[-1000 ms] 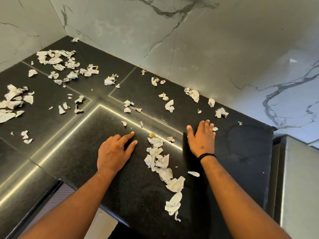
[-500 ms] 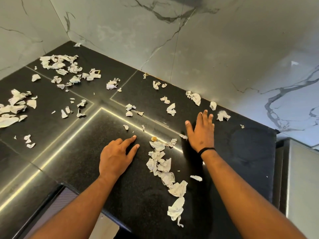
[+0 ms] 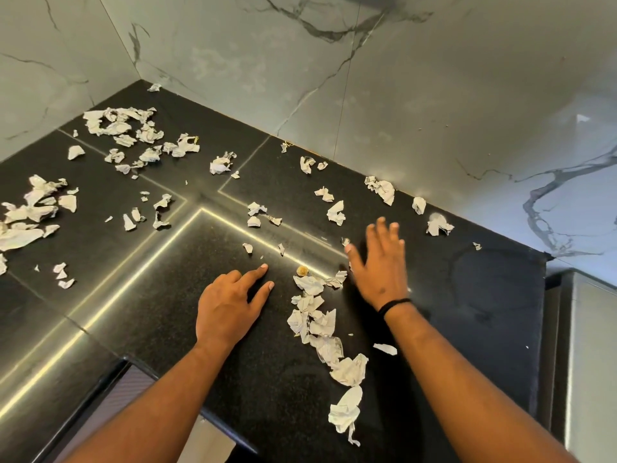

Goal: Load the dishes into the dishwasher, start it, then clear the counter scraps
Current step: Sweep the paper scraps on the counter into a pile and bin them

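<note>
While both your hands lie flat and spread on the black counter (image 3: 467, 295), you are clearing paper scraps (image 3: 317, 319). They sit between your left hand (image 3: 230, 305) and right hand (image 3: 380, 265). Next, push more scraps into that row.

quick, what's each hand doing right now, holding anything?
Left hand: open, flat on the counter, holding nothing.
Right hand: open, fingers spread beside the paper scraps, holding nothing.

Bare counter (image 3: 484, 295) (far right), scraps (image 3: 317, 322) elsewhere
</note>
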`<state>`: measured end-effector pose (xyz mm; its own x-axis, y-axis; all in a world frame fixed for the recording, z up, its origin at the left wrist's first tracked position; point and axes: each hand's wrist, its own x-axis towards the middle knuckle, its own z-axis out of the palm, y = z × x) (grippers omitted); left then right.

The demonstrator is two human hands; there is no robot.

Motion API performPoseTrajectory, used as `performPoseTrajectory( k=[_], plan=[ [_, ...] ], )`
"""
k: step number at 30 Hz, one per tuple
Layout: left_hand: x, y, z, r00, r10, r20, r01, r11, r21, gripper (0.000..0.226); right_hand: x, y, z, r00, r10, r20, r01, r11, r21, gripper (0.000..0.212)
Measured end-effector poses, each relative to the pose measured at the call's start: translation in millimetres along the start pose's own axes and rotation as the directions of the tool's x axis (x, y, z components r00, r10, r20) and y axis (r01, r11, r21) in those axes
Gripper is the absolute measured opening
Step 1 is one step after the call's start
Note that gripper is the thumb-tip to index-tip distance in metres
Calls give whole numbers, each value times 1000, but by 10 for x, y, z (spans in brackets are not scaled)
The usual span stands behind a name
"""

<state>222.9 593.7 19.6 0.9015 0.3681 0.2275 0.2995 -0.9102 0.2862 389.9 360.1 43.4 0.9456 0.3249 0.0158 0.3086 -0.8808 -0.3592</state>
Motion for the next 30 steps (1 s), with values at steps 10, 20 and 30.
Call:
performPoseTrajectory(
  k=[10, 20, 30],
  plan=[
    [-1, 3, 2, 1000, -9, -7, 9, 1000, -12, 47, 119, 229, 8, 989, 121, 83, -115, 990, -76, 76],
    [0, 10, -9, 1000, -9, 3, 9, 1000, -14, 49, 223, 269, -92, 987, 95, -130, -96, 995, -7, 70],
    [2, 17, -5, 1000, -9, -2, 9, 1000, -12, 48, 209, 258, 17, 993, 118, 25, -119, 991, 60, 64]
  ],
)
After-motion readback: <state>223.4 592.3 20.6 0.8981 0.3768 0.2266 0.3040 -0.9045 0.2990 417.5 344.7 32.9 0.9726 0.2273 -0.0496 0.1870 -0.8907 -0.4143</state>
